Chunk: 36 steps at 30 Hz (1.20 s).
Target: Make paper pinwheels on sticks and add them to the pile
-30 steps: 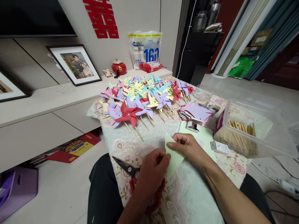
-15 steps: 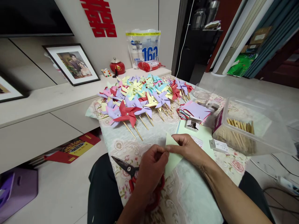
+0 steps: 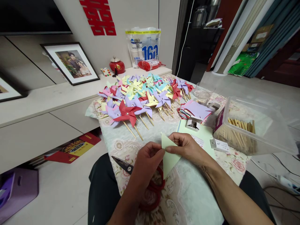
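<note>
A light green sheet of paper (image 3: 169, 157), folded into a triangle, is held up over the table by both hands. My left hand (image 3: 150, 162) pinches its left edge between thumb and fingers. On the right side, my right hand (image 3: 184, 145) grips the same paper with the thumb in front and fingers behind. Scissors (image 3: 124, 164) with red handles lie on the tablecloth, partly hidden beneath my left hand and forearm. Beyond the hands lie many finished paper pinwheels (image 3: 127, 114) on wooden sticks, in red, purple, yellow and blue.
At the right stand a clear plastic bin (image 3: 225, 137) of wooden sticks and a small white box (image 3: 219, 145). An open little box (image 3: 193, 123) holds small dark pieces, beside a stack of cut coloured paper (image 3: 195, 109). A framed photo (image 3: 70, 62) leans on the cabinet.
The folded green paper and both hands have shifted slightly left. The paper has turned to show more of its triangular face. More of the red scissor handles shows.
</note>
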{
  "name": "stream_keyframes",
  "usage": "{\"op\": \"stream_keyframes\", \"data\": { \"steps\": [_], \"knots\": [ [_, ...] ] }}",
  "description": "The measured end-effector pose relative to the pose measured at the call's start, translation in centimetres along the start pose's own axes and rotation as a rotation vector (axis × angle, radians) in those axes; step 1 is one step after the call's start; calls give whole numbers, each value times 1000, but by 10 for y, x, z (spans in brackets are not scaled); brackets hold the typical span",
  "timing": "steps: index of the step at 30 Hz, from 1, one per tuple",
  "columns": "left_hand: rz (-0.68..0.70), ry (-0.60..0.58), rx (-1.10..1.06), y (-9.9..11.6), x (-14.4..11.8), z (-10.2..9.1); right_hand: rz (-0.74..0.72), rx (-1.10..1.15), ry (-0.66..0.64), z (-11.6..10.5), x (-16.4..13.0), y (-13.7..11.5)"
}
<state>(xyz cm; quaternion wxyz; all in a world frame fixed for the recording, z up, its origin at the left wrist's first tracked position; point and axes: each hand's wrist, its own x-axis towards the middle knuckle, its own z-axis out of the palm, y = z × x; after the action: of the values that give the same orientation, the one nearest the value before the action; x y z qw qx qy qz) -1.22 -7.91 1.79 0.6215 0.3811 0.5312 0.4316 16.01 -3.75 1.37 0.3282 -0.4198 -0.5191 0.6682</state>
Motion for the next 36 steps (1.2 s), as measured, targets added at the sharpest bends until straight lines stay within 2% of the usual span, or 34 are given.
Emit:
{"op": "stream_keyframes", "data": {
  "steps": [4, 8, 10, 14, 18, 28, 36],
  "knots": [
    [4, 1, -15, 3, 3, -4, -54, -4, 1, 1, -1, -1],
    [5, 90, -170, 0, 9, -11, -248, -69, 100, -1, -3, -5],
    [-18, 114, -257, 0, 11, -15, -360, -175, 86, -3, -4, -6],
    [-70, 108, -372, 2, 11, -22, -550, -464, -27, -6, -5, -6],
    [-100, 62, -423, 2, 8, -23, -639, -649, -41, -6, -3, -2],
    [-109, 53, -405, -1, 4, -9, -641, -638, 11, -3, -1, -1],
    [-103, 72, -338, -3, 2, -8, -443, -550, -8, 0, -1, -6]
  ]
}}
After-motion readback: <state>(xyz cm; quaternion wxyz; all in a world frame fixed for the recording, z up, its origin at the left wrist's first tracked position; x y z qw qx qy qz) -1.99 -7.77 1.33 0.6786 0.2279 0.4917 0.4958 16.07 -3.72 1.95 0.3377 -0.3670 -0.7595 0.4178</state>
